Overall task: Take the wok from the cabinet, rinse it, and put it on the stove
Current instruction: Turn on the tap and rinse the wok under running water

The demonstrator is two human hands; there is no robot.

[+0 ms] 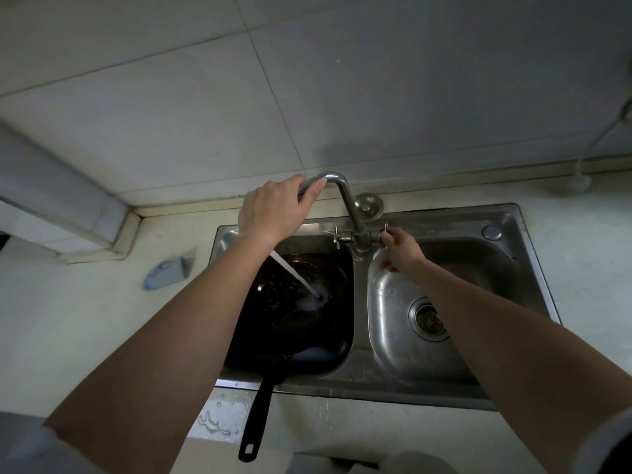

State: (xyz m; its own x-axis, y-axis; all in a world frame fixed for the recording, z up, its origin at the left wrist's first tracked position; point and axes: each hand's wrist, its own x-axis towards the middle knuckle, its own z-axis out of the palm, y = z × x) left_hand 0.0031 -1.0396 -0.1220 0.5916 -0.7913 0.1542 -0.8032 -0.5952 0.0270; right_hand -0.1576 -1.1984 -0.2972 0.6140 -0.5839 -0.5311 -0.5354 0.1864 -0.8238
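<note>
The black wok lies in the left basin of the steel double sink. Its long black handle sticks out over the front edge towards me. A stream of water falls from the spout into the wok and splashes near its middle. My left hand is wrapped around the spout of the faucet. My right hand pinches the faucet's right tap handle with its fingertips.
The right basin holds only its drain strainer. A blue-grey cloth or sponge lies on the counter left of the sink. Water puddles sit on the counter front. A tiled wall rises behind the sink.
</note>
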